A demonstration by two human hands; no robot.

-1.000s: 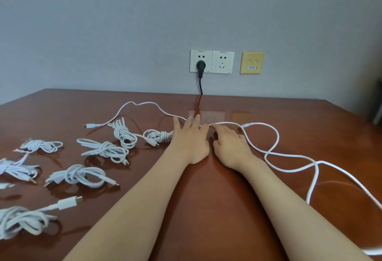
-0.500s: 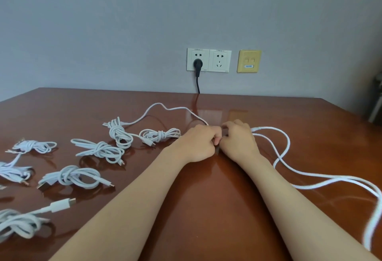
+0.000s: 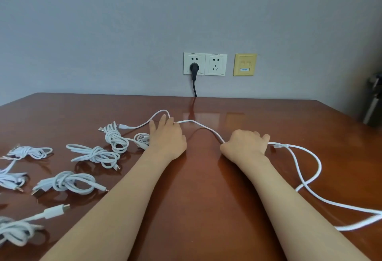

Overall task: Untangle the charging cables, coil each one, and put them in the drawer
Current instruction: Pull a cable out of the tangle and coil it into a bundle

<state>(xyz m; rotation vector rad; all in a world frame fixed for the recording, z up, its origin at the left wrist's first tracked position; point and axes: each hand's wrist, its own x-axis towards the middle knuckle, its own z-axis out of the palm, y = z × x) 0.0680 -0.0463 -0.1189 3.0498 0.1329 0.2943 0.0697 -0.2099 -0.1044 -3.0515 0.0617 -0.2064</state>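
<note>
A long white charging cable (image 3: 203, 127) runs loose over the brown table (image 3: 202, 198) from a plug end (image 3: 122, 126) at the left to big loops (image 3: 310, 169) at the right. My left hand (image 3: 166, 136) lies over it with fingers stretched and apart, pressing it down. My right hand (image 3: 245, 146) is closed around the same cable further right. Several coiled and knotted white cables lie at the left, such as a knotted bundle (image 3: 114, 138), a tied cable (image 3: 95, 154) and a looped cable (image 3: 70, 182). No drawer is in view.
A double wall socket (image 3: 204, 63) with a black plug and cord (image 3: 194, 74) sits behind the table's far edge, beside a yellow data socket (image 3: 245, 64). A dark metal object (image 3: 374, 103) stands beyond the table's right edge.
My hands, clenched together on the cable half a second ago, have moved apart along it. The left hand opened and slid left; the right slid right, stretching the cable between them.
</note>
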